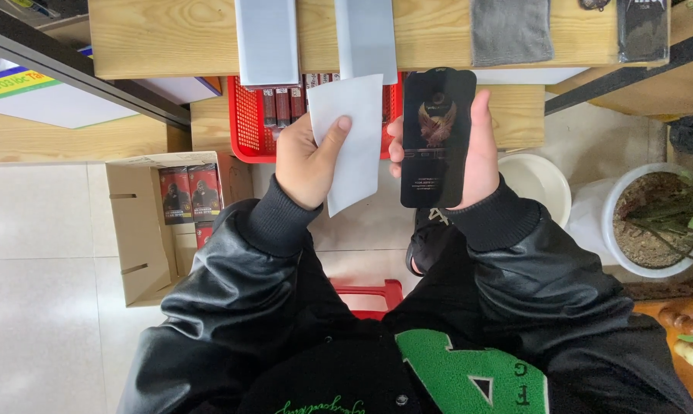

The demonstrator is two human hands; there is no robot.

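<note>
My left hand (309,157) grips a white paper sleeve (354,142), thumb pressed on its front, holding it upright at the middle of the view. Beside it, my right hand (477,153) holds a flat black screen-protector card (437,136) with a golden bird emblem, fingers behind it and thumb along its left edge. The sleeve and the card stand side by side, nearly touching. Both arms wear black leather jacket sleeves with knit cuffs.
A red plastic basket (248,126) with small packs sits under a wooden shelf (162,38) bearing grey flat packs and a grey cloth (511,31). A cardboard box (143,230) of red packs stands left; a white bowl (542,184), a potted plant (657,218) right; a red stool (369,293) below.
</note>
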